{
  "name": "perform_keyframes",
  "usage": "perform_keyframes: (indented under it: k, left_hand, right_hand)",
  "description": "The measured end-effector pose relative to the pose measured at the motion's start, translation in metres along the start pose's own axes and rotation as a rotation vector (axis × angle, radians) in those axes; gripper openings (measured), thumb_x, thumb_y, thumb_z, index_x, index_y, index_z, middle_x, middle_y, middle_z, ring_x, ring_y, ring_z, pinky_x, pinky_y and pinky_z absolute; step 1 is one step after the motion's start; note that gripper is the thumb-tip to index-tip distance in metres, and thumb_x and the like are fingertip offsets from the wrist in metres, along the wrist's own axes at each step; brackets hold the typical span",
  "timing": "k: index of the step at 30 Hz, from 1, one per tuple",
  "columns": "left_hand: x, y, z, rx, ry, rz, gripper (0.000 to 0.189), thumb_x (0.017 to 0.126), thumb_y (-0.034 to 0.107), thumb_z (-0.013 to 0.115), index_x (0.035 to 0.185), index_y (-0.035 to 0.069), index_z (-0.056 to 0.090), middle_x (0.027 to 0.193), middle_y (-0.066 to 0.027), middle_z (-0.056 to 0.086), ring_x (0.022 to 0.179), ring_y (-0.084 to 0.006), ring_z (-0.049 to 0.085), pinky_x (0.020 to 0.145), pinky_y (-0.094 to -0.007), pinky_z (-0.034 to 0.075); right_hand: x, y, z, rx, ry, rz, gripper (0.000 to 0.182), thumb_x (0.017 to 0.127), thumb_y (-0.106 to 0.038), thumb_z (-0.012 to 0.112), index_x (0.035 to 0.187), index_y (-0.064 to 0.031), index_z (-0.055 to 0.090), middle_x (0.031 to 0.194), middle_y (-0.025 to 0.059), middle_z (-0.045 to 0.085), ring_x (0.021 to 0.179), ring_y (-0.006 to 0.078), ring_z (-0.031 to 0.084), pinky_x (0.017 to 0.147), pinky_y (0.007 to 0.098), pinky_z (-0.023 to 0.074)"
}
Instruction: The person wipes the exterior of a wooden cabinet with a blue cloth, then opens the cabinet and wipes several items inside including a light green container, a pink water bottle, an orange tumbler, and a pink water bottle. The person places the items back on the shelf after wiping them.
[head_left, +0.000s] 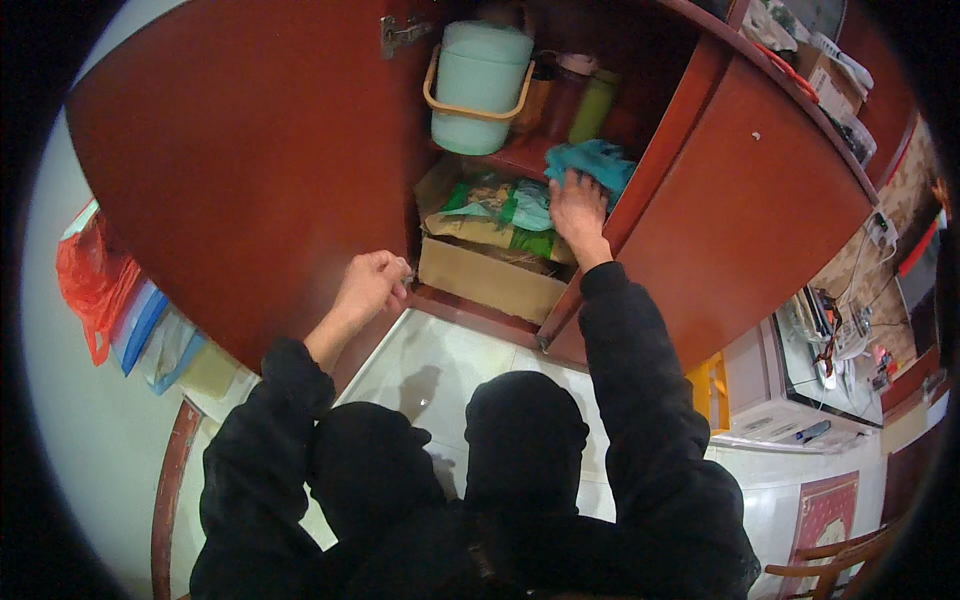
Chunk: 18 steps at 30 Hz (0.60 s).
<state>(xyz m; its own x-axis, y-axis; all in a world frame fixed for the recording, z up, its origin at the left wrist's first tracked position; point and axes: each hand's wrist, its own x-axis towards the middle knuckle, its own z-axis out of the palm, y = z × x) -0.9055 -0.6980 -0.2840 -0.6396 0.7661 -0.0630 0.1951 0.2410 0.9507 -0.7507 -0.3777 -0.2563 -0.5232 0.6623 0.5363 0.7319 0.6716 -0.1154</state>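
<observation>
My right hand (580, 210) reaches into an open red-brown wooden cabinet, its fingers on a crumpled teal cloth (589, 166) at the right end of the shelf (525, 154). Below that shelf, an open cardboard box (487, 279) holds green and clear plastic packages (510, 204). My left hand (373, 283) is beside the lower inner edge of the open cabinet door (247, 165), fingers curled. Something small and pale shows at its fingertips, too unclear to name. On the shelf stand a mint-green lidded bucket (482, 75) with a tan handle and a green bottle (594, 107).
The closed right cabinet door (757, 187) adjoins the opening. Bags, including a red plastic bag (94, 270), are at the left by the wall. To the right, a white cabinet (757, 375) carries cables and small items, with a yellow crate (709, 394) beside it. A wooden chair (840, 559) is lower right.
</observation>
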Motion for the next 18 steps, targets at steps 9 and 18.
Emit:
perform_keyframes:
  k: [9,18]
  left_hand:
    - [0.043,0.013,0.034,-0.063,-0.163,0.04,0.03,0.103,0.028,0.049,0.101,0.003,0.064,0.072,-0.005,0.065,0.056,-0.0109,0.061,0.05,-0.0249,0.046]
    - [0.109,0.062,0.038,0.003,0.24,0.483,0.033,0.097,0.029,0.057,0.112,0.0,0.062,0.098,-0.0153,0.068,0.074,-0.023,0.067,0.07,-0.0378,0.053]
  right_hand:
    - [0.02,0.007,0.038,-0.113,0.091,0.001,0.059,0.1,-0.047,0.047,0.146,-0.0089,0.045,0.139,0.0219,0.049,0.131,0.0431,0.043,0.114,0.062,0.0229]
    - [0.062,-0.004,0.034,0.035,-0.205,0.056,0.069,0.1,-0.059,0.033,0.152,-0.0136,0.039,0.152,0.0222,0.037,0.137,0.0473,0.037,0.114,0.0638,0.0196]
